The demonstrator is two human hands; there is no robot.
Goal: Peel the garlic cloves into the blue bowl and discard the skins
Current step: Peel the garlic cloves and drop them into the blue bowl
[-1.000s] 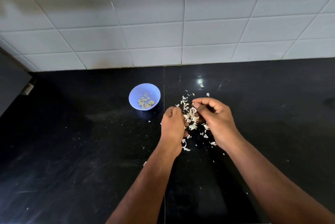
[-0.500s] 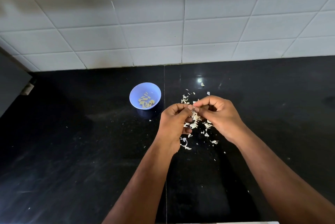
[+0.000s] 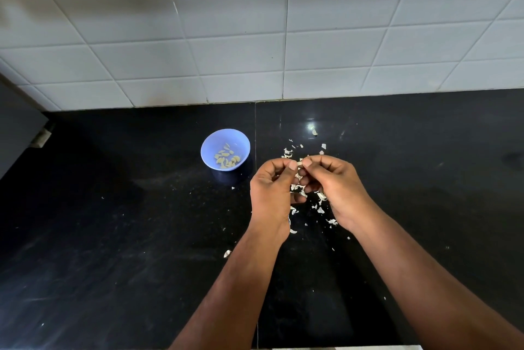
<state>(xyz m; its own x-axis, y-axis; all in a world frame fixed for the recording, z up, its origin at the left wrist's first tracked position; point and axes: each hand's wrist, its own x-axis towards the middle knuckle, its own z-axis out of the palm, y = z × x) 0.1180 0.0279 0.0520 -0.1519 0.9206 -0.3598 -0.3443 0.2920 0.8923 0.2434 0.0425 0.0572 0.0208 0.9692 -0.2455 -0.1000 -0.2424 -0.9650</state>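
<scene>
Head view, arms: both forearms are reaching forward over the black counter (image 3: 113, 236), hands meeting fingertip to fingertip.
Left hand (image 3: 272, 191): fingers curled, pinching a garlic clove (image 3: 299, 164).
Right hand (image 3: 336, 188): curled, pinching the same clove.
Surroundings: skins (image 3: 320, 196) are lying scattered beneath the hands; the blue bowl (image 3: 209, 142), holding peeled cloves (image 3: 226, 158), is sitting just left of the left hand.

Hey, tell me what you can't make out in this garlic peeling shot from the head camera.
- Small pale garlic clove, head view: pinched between left hand and right hand; fingers cover most of it, so how much is peeled is unclear.
- Scattered white garlic skins: partly hidden under both hands.
- Peeled cloves in the round blue plastic bowl: too small to count.
</scene>
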